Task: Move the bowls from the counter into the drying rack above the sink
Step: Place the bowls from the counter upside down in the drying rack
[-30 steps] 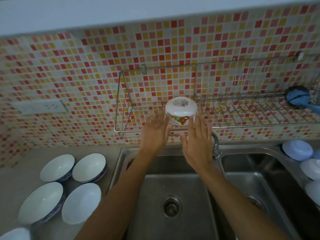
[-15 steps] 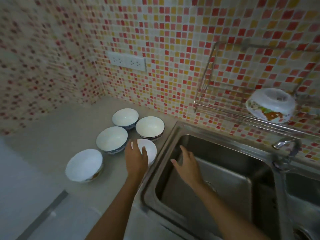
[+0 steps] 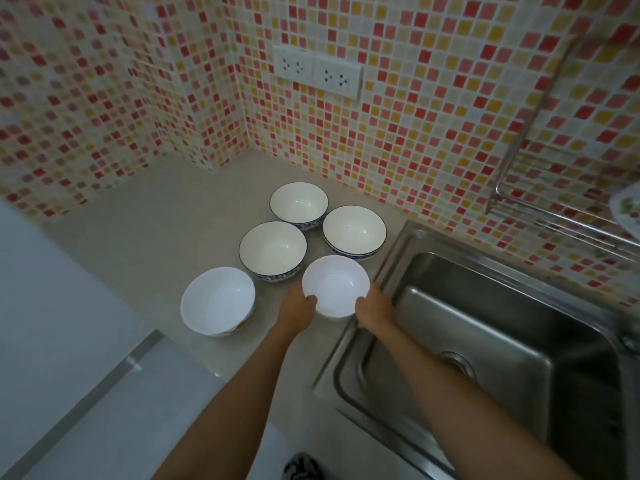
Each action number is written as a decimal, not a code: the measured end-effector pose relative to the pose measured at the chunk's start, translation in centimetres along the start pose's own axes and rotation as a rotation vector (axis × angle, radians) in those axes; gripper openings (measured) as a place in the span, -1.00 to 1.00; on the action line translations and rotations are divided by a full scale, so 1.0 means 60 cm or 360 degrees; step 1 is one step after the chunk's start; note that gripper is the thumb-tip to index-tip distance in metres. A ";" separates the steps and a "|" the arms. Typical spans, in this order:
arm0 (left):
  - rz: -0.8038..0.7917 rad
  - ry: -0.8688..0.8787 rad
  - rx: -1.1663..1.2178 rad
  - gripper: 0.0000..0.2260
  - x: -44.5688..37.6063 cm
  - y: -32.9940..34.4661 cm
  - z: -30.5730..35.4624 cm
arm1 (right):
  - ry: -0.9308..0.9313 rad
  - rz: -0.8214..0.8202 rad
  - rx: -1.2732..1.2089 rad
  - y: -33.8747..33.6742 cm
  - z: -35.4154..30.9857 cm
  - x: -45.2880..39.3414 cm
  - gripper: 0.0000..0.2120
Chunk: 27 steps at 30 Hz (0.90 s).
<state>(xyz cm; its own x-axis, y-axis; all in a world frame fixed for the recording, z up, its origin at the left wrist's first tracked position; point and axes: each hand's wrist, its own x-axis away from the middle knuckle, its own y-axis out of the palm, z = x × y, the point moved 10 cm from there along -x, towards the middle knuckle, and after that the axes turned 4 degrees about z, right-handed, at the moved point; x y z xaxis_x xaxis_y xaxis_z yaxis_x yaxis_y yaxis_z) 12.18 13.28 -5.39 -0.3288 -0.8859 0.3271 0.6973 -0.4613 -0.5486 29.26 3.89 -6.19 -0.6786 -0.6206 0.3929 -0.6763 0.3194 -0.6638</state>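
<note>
Several white bowls stand upright on the pale counter [image 3: 166, 244]. The nearest plain white bowl [image 3: 335, 285] sits by the sink's left edge. My left hand [image 3: 297, 308] grips its left rim and my right hand [image 3: 374, 308] grips its right rim. Behind it are three blue-rimmed bowls: one at the back [image 3: 298, 204], one in the middle [image 3: 272, 249] and one on the right [image 3: 354, 232]. Another white bowl [image 3: 217, 299] stands to the left. The wire drying rack [image 3: 540, 216] hangs at the right edge, with an upturned patterned bowl [image 3: 628, 209] in it, mostly cut off.
A steel sink [image 3: 485, 327] lies right of the bowls. Mosaic tile walls meet in a corner behind the counter, with a double wall socket [image 3: 317, 72] above the bowls. A dark patterned object [image 3: 301, 467] shows at the bottom edge.
The view swung left from the rack to the counter. My hands left the patterned bowl in the rack, came down, and now both hold the nearest white bowl.
</note>
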 end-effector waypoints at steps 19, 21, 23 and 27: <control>-0.0261 0.0320 0.0824 -0.54 0.032 0.055 0.184 | -0.0153 0.0498 -0.0511 -0.169 0.004 0.080 -0.68; -0.0313 0.0359 0.0913 -0.61 0.040 0.063 0.223 | -0.0222 0.0592 -0.0576 -0.208 -0.004 0.095 -0.69; -0.0376 0.0369 0.1037 -0.57 0.050 0.069 0.264 | -0.0278 0.0659 -0.0657 -0.248 -0.014 0.110 -0.68; -0.0487 0.0387 0.1327 -0.56 0.076 0.065 0.349 | -0.0424 0.0770 -0.0771 -0.339 -0.043 0.149 -0.68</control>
<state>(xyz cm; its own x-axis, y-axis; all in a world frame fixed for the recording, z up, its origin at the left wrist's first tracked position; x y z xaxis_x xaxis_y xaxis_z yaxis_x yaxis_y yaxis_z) 26.74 8.47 10.10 -0.6335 -0.7602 0.1438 0.7602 -0.5771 0.2983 36.20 -6.30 12.45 -0.8825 -0.4632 -0.0818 -0.4113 0.8443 -0.3435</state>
